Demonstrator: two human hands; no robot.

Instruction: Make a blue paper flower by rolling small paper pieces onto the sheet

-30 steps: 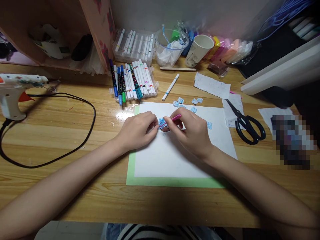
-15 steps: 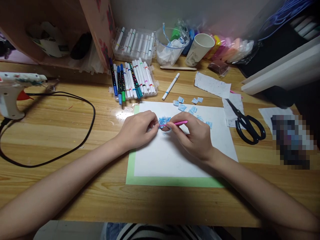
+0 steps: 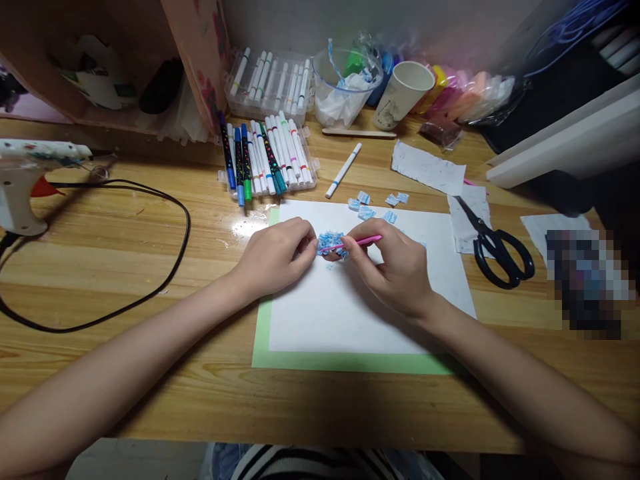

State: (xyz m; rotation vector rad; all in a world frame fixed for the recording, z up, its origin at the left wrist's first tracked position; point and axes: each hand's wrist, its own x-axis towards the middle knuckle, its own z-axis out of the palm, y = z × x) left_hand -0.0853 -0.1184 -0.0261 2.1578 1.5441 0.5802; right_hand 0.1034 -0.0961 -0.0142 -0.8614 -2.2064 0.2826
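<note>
My right hand [image 3: 400,273] pinches a thin pink stick [image 3: 369,241], its tip lying across a small blue-and-white ruffled piece [image 3: 329,241] with a brown patch at its lower edge. With curled fingers, my left hand [image 3: 275,257] grips the left edge of that piece; the fingertips are partly hidden. Both hands rest over a white paper sheet [image 3: 320,313] on top of a green sheet [image 3: 350,362]. Small blue-streaked paper squares [image 3: 366,213] lie near the sheet's top edge, some hidden behind my right hand.
Black-handled scissors [image 3: 503,257] lie at right on torn paper strips [image 3: 427,167]. Markers [image 3: 270,157] fill an open case, and one loose marker [image 3: 343,171] lies beside it. A plastic cup [image 3: 345,87] and paper cup [image 3: 404,95] stand behind. At left are a glue gun [image 3: 23,187] and its black cord [image 3: 187,230].
My right hand has shifted slightly right with the pink stick, uncovering more of the blue-and-white piece. My left hand keeps its hold. The whole view has moved a little.
</note>
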